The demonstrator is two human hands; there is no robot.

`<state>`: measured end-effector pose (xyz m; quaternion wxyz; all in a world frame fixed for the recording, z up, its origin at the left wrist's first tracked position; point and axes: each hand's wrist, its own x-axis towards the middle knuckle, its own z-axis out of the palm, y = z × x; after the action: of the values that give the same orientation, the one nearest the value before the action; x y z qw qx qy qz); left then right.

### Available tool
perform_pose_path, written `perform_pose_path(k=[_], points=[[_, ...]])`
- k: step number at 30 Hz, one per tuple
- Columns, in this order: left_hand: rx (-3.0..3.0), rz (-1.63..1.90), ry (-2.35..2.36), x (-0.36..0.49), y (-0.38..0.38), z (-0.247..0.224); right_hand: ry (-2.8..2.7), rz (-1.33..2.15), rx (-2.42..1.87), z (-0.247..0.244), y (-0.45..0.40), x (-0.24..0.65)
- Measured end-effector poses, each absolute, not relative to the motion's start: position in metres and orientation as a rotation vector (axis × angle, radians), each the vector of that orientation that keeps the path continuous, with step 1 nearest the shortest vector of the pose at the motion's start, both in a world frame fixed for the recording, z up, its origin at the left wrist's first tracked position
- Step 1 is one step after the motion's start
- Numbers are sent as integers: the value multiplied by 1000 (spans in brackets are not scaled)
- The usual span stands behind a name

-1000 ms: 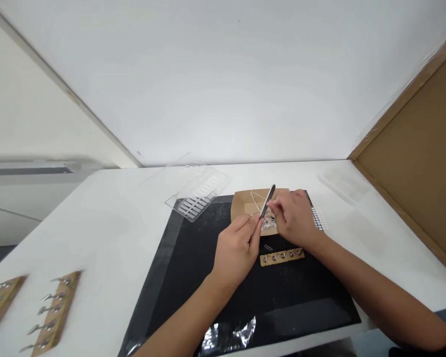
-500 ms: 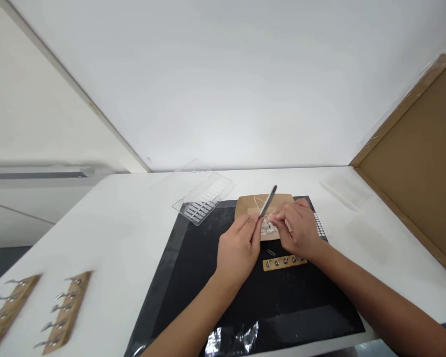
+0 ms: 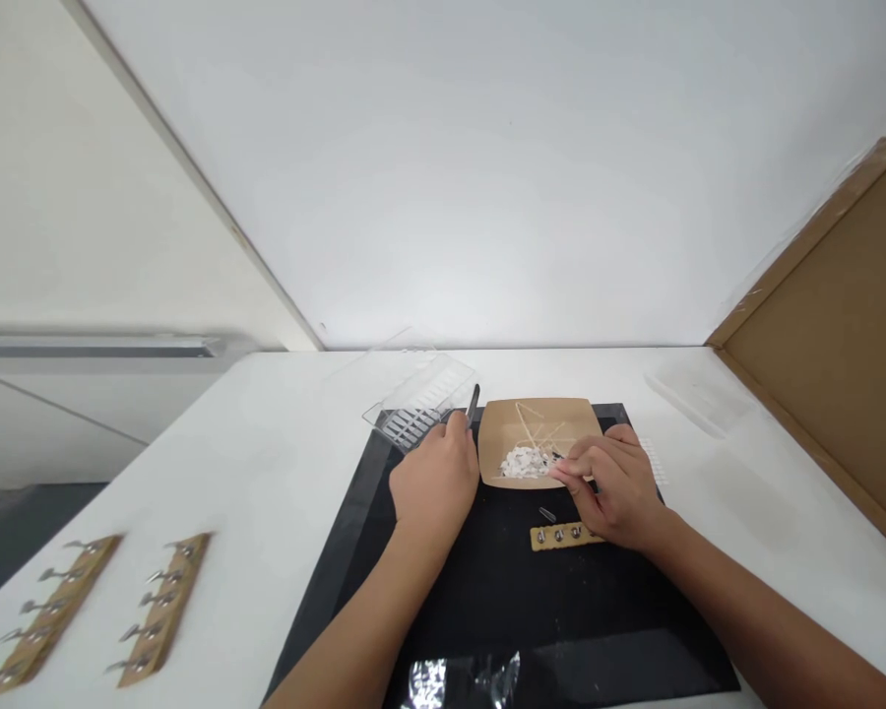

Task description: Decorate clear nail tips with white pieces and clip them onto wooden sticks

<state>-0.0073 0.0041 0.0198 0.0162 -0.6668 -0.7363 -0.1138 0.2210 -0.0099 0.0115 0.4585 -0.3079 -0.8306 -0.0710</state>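
Observation:
My left hand [image 3: 437,471] is closed around a slim grey-and-black tool [image 3: 473,404], its dark end pointing up beside a brown paper tray [image 3: 496,428]. White scraps [image 3: 523,462] lie heaped in the tray with thin cream strips [image 3: 530,421]. At the tray's right side my right hand [image 3: 609,483] is closed, thumb and fingertips pinched together next to the scraps. Whatever may be between those fingertips is too small to make out. Below the tray are a small clear piece [image 3: 547,514] and a tan strip [image 3: 561,537] with several metal knobs, partly covered by my right hand.
A black mat [image 3: 487,601] covers part of the white table [image 3: 266,463]. Clear plastic cases [image 3: 420,394] lie at the back left, another [image 3: 686,399] at the back right. Two wooden strips with metal clips [image 3: 166,606] stand far left. A cardboard panel [image 3: 834,335] rises at right.
My left hand has moved left, away from my right hand, taking the tool off the tray. My right hand has lowered slightly, and more of the tray and scraps shows. The view has shifted.

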Motion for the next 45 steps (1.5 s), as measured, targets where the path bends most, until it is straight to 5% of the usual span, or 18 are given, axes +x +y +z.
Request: perform_pose_path(k=[6,11,16,25,45], points=[[-2064,-381,-2163,-14,7,13,-2055,-160,-775,11,-11,221],[-2226,-1000,-1659,-9,4,17,-2050,-238,-796,12,-14,221],[-2788,-1680,-1673,9,-7,22,-2004,-391,-832,17,-18,221],[-3074,-2189,-1670,17,-13,23,-2088,-525,-760,21,-27,228],[-3468,-1998,-1952,13,-10,14,-2071,-134,-774,20,-24,232]])
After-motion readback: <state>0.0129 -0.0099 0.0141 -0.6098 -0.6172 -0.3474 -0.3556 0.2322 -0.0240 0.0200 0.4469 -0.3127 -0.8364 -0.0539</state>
